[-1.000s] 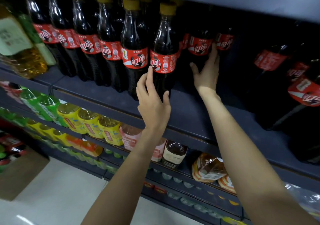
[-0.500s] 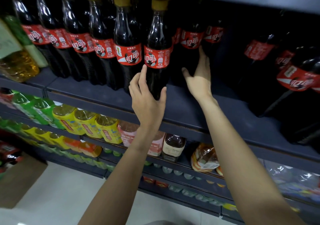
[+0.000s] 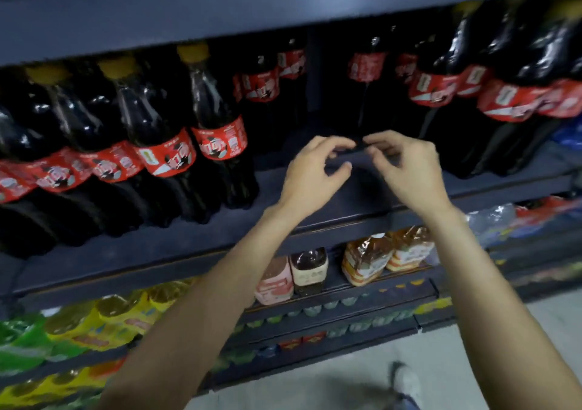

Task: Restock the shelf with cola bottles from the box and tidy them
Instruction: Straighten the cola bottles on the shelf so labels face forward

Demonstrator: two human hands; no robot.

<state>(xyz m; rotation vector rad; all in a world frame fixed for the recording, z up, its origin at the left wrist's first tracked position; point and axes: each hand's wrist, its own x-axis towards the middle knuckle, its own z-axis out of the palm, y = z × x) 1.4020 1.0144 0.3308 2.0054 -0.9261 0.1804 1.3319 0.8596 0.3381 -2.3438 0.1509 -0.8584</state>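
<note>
Both hands hover empty over a bare stretch of the shelf [image 3: 362, 195]: the left hand [image 3: 311, 173] and right hand [image 3: 406, 170] sit close together, fingers loosely curled, their fingertips nearly meeting but holding nothing. To the left stands a front row of cola bottles [image 3: 217, 132] with yellow caps and red labels, upright at the shelf's edge, the nearest just beside the left hand yet apart from it. Larger cola bottles [image 3: 510, 94] crowd the right side, and more stand in shadow at the back, behind the gap. Below, on the next shelf, are what look like yellow and green drink bottles [image 3: 104, 324], though blur makes that uncertain, plus a pink bottle [image 3: 274, 280] and orange packets [image 3: 365, 261].
</note>
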